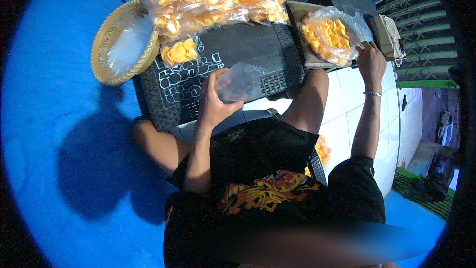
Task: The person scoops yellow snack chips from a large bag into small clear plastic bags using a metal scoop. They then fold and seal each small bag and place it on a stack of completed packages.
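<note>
My left hand (213, 103) is closed around a small clear plastic bag (239, 83), held over the near edge of a black woven-look table (233, 44). No crackers show inside that bag. Off to the right, my right hand (372, 64) has its fingers curled at the edge of a larger clear bag of yellow-orange crackers (327, 37), seemingly gripping the plastic; its fingertips are partly hidden. A small filled cracker packet (179, 52) lies on the table, beyond my left hand.
Many filled cracker packets (213, 0) are piled at the table's far side. At the left, a round woven basket (99, 52) holds clear plastic bags (130, 44). A cardboard box (389, 37) with a white cable stands at the right. More crackers (322, 150) show low beside my leg.
</note>
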Demonstrator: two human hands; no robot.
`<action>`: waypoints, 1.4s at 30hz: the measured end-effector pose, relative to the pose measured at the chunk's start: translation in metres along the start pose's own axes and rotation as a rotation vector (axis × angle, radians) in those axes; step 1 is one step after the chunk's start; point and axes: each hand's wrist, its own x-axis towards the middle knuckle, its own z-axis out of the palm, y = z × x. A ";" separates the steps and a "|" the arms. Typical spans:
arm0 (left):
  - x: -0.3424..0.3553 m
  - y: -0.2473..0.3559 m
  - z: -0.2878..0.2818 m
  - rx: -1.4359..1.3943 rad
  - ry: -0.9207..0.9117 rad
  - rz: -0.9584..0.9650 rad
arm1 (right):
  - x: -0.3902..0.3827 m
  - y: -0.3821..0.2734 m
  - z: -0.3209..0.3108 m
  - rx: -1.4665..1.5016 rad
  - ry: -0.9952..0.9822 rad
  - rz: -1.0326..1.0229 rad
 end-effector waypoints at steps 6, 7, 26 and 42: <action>0.000 0.000 0.005 0.208 0.162 0.072 | -0.022 -0.067 -0.091 0.153 0.177 -0.366; 0.000 0.001 0.006 0.223 0.185 0.080 | -0.028 -0.078 -0.104 0.162 0.164 -0.446; -0.004 -0.001 0.004 0.350 0.124 0.083 | -0.065 -0.166 -0.157 -0.090 0.097 -1.076; -0.008 -0.030 0.014 -0.095 -0.033 -0.066 | -0.059 -0.187 -0.108 0.780 -0.644 -0.730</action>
